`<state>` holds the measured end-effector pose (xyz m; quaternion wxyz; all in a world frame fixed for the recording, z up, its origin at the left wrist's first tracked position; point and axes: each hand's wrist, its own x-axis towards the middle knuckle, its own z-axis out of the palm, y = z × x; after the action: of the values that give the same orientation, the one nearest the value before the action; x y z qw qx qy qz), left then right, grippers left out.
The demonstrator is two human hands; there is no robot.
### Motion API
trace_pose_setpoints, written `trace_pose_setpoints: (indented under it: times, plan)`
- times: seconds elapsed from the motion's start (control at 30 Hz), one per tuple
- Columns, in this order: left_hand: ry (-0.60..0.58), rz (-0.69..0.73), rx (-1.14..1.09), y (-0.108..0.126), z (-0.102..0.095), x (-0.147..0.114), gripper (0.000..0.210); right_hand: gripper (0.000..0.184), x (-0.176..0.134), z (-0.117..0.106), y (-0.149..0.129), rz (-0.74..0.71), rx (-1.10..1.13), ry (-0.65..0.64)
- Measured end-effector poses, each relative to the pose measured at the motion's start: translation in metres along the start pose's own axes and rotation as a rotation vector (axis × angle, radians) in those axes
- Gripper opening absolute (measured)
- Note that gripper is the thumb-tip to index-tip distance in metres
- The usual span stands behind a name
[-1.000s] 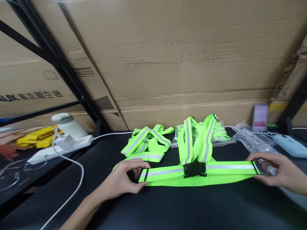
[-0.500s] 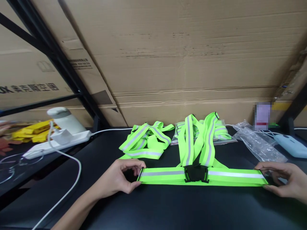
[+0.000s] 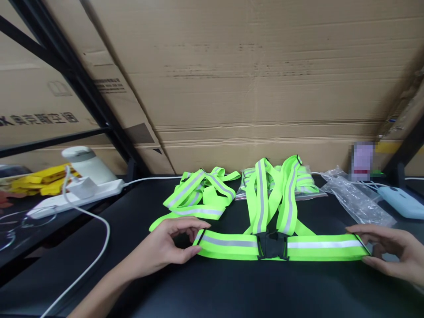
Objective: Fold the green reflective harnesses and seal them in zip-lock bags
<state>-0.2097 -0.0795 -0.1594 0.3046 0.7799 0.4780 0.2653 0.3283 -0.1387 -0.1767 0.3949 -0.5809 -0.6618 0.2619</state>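
A neon-green reflective vest (image 3: 228, 244) made of straps with a silver stripe lies on the black table (image 3: 238, 287). Its waist belt runs crosswise in front of me, joined by a black buckle (image 3: 272, 245), and two shoulder straps stretch away toward the back. My left hand (image 3: 175, 243) pinches the belt's left end by a black slider, thumb below and fingers above. At the right end, my right hand (image 3: 389, 251) grips the belt the same way, beside another slider. Behind my left hand a second reflective vest (image 3: 202, 194) lies in a loose heap.
A bagged green vest (image 3: 306, 181) sits behind the shoulder straps. Crumpled clear plastic (image 3: 359, 201) and a light-blue device (image 3: 402, 202) lie at the right. On the left are a white power strip (image 3: 109, 192), its cable, a white bottle (image 3: 89, 163) and yellow packets (image 3: 43, 179). Cardboard (image 3: 251, 79) stands behind.
The belt's left end has moved slightly right with my left hand, and the belt now bows a little. The buckle has shifted slightly toward me. A hand at the far left has left the view.
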Motion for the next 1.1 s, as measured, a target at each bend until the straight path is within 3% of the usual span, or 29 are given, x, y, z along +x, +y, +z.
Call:
trace_pose_setpoints:
  times: [0.17, 0.33, 0.57, 0.8, 0.93, 1.1]
  plan:
    - [0.047, 0.008, -0.121, 0.023, 0.001, 0.004, 0.038, 0.054, -0.002, 0.0, -0.032, 0.122, 0.247, -0.009]
    - [0.086, 0.131, -0.169, 0.069, 0.013, 0.023, 0.045, 0.051, 0.004, 0.01, -0.062, 0.087, 0.355, 0.011]
    - [0.079, 0.244, -0.194, 0.121, 0.038, 0.056, 0.034, 0.042, 0.018, 0.021, -0.082, 0.045, 0.413, -0.079]
    - [0.002, 0.253, -0.307, 0.137, 0.065, 0.082, 0.042, 0.033, 0.04, 0.043, -0.088, -0.186, 0.524, -0.168]
    - [-0.013, 0.239, -0.376, 0.141, 0.077, 0.088, 0.04, 0.033, 0.049, 0.062, -0.098, -0.199, 0.577, -0.272]
    - [-0.087, 0.149, -0.644, 0.138, 0.089, 0.092, 0.046, 0.032, 0.055, 0.077, -0.108, -0.22, 0.612, -0.387]
